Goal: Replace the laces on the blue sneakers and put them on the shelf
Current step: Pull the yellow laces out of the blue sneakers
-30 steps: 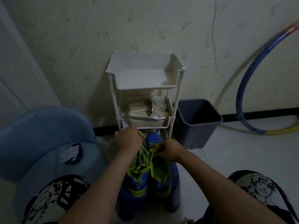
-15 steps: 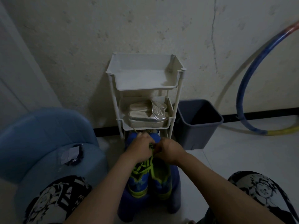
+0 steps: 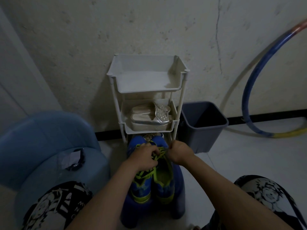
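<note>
Half a second ago the two hands were pressed together over the shoes. Now the right hand (image 3: 180, 152) has drawn off to the right, leaving a small gap, while the left hand (image 3: 144, 157) sits slightly lower. The blue sneakers (image 3: 149, 186) have lime-green soles, linings and laces (image 3: 144, 173). They stand side by side on a small blue stool (image 3: 179, 183), toes pointing at the white shelf (image 3: 144, 91) just beyond them. Both hands are over the forward half of the pair. The left fingers curl round a strand of the laces, and the right hand is closed in a fist on a strand stretched between them. The heels lie nearer the person, uncovered.
</note>
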The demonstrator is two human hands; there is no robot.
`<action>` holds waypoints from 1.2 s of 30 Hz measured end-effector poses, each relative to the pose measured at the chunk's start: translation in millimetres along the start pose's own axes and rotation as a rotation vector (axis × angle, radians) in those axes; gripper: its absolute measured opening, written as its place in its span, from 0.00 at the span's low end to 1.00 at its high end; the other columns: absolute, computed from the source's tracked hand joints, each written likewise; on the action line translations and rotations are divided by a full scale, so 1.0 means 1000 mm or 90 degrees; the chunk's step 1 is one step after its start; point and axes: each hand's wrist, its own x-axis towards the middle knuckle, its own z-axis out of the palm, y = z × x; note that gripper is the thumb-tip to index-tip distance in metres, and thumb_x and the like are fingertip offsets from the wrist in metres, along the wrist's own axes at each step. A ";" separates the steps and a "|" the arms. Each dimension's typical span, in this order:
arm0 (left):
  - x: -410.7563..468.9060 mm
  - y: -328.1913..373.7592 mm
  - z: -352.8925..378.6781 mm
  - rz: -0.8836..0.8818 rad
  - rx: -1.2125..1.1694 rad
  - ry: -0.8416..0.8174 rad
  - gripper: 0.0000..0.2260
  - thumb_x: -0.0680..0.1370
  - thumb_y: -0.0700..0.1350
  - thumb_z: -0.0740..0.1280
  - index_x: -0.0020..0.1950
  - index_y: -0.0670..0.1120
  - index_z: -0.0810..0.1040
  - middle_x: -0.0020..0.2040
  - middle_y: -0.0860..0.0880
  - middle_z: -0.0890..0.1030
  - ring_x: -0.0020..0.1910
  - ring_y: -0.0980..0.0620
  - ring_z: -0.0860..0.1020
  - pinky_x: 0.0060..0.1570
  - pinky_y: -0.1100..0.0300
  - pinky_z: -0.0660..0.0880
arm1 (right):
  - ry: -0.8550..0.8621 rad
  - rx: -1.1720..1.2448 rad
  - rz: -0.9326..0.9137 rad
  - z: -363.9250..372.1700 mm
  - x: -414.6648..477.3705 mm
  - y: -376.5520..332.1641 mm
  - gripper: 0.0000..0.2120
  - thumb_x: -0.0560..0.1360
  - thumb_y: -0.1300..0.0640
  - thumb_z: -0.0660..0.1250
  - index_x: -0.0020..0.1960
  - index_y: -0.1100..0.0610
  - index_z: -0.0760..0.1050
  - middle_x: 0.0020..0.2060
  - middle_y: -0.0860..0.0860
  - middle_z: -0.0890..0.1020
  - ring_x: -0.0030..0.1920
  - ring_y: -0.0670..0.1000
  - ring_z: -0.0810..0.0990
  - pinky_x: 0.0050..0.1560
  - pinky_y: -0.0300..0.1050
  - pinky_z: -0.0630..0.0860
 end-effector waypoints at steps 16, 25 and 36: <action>0.005 -0.003 0.009 -0.015 -0.047 0.066 0.06 0.70 0.49 0.73 0.45 0.50 0.82 0.49 0.54 0.73 0.48 0.53 0.76 0.50 0.55 0.75 | 0.004 0.050 -0.083 -0.001 -0.001 -0.008 0.10 0.76 0.50 0.67 0.43 0.56 0.81 0.40 0.53 0.83 0.43 0.52 0.81 0.43 0.47 0.78; 0.007 -0.004 0.012 -0.013 -0.050 0.065 0.02 0.74 0.48 0.70 0.43 0.54 0.78 0.49 0.55 0.72 0.49 0.52 0.76 0.51 0.55 0.75 | 0.096 0.064 -0.052 -0.002 0.006 0.005 0.17 0.76 0.55 0.66 0.64 0.54 0.77 0.62 0.54 0.73 0.57 0.57 0.79 0.53 0.47 0.76; 0.008 -0.009 0.014 -0.008 -0.070 0.079 0.03 0.72 0.47 0.72 0.42 0.50 0.80 0.47 0.53 0.69 0.44 0.55 0.72 0.43 0.62 0.67 | -0.032 -0.062 -0.182 -0.003 0.002 -0.008 0.10 0.75 0.48 0.69 0.50 0.52 0.84 0.45 0.52 0.84 0.47 0.51 0.81 0.46 0.44 0.77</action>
